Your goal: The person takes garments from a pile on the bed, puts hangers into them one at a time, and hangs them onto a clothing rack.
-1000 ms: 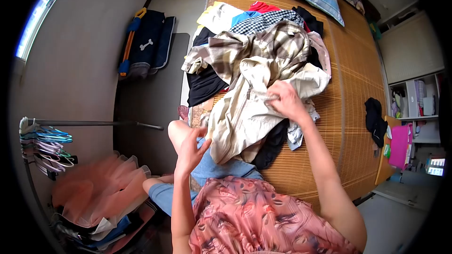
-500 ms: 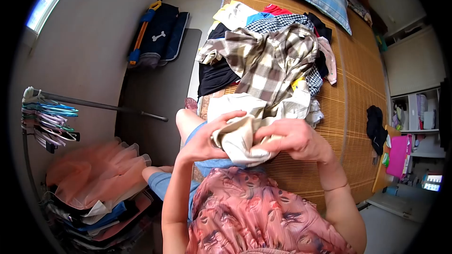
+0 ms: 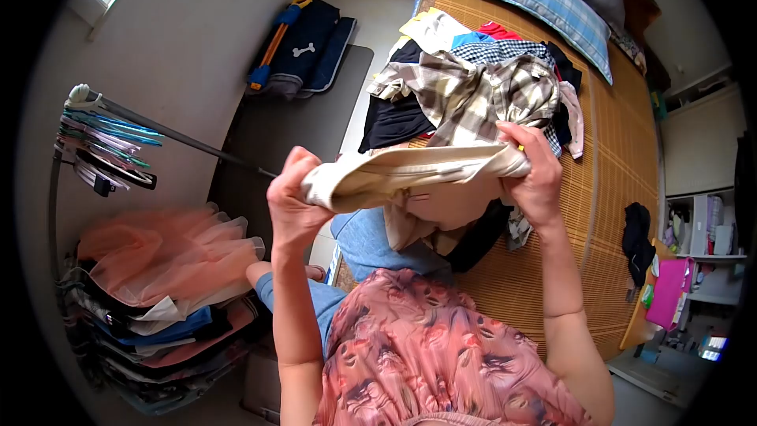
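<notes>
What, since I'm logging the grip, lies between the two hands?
In the head view, a cream garment spans from the left hand to the right hand.

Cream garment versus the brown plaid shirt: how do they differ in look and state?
The cream garment is plain; the brown plaid shirt is checked. The cream garment is held up between the left hand and right hand; the brown plaid shirt lies rumpled on other clothes. Both are unfolded.

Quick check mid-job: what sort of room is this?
Most likely a bedroom: there's a mat-covered bed, a blue checked pillow at its far end, and a clothes rail with hangers.
</notes>
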